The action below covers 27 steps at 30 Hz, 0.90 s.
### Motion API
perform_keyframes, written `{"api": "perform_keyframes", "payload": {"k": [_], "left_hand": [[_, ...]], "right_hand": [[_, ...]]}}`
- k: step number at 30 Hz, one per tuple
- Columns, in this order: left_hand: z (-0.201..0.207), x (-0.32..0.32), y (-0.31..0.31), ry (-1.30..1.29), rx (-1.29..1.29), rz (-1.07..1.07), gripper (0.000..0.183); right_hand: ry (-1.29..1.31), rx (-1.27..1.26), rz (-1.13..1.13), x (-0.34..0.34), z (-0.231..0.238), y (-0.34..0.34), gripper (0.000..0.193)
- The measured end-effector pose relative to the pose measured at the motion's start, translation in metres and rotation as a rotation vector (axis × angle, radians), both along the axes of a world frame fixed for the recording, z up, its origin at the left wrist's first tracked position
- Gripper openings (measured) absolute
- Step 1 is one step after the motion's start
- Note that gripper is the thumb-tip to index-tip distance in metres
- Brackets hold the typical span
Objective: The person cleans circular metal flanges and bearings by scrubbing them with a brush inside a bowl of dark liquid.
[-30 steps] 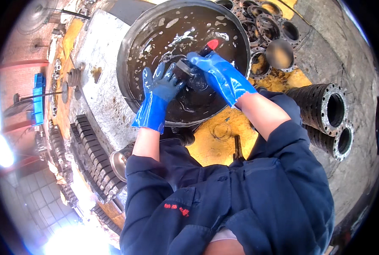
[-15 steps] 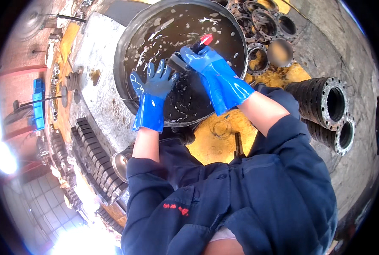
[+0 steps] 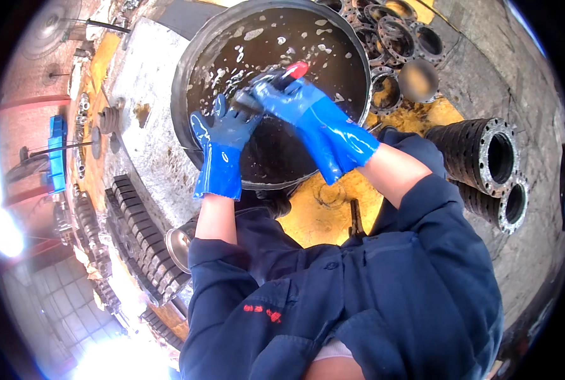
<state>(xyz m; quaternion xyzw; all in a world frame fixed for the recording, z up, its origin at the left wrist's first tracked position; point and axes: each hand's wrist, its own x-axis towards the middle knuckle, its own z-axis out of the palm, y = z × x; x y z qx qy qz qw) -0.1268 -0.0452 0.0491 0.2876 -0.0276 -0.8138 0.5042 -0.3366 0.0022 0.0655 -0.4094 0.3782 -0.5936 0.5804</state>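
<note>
My right hand (image 3: pixel 289 101), in a wet blue rubber glove, is closed round a brush (image 3: pixel 299 69) with a dark, red-tipped handle. The brush head, blurred by motion, lies against or just above the fingers of my left hand (image 3: pixel 224 130). That hand wears a matching glove; its fingers are apart and hold nothing, though the brush partly hides them. Both hands are over a large round black tub (image 3: pixel 181 95) of dark, murky liquid with pale foam patches on its surface.
Several dark flanged metal rings (image 3: pixel 396 38) lie beyond the tub at the right. Stacked ring-shaped parts (image 3: pixel 472 152) stand nearer, at my right. On the left are a long ribbed black metal part (image 3: pixel 143 228) and a blue bin (image 3: pixel 57 155). Yellow board (image 3: pixel 320 209) lies under the tub.
My right hand has moved slightly left and down with the brush, bringing its head over my left fingers. My left hand has shifted slightly left. The foam has drifted.
</note>
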Motion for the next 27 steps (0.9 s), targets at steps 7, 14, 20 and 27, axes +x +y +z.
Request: {"api": "perform_keyframes", "payload": {"k": [7,14,20,27], "left_hand": [[-0.019,0.02,-0.002,-1.114,-0.84,-0.45,0.084],[0.011,-0.009,0.019,-1.723,-0.992,-0.565,0.06],[0.015,-0.008,0.031,-1.921,-1.065,-0.918,0.042],[0.006,-0.05,0.036,-2.067,-0.775,-1.297,0.045]], "right_hand": [[0.544,0.148,-0.066,-0.009,-0.026,-0.019,0.034],[0.659,0.003,0.216,-0.018,-0.01,-0.01,0.033],[0.825,0.104,0.298,-0.019,0.023,-0.005,0.034],[1.238,-0.142,0.266,-0.006,-0.009,0.006,0.032]]}}
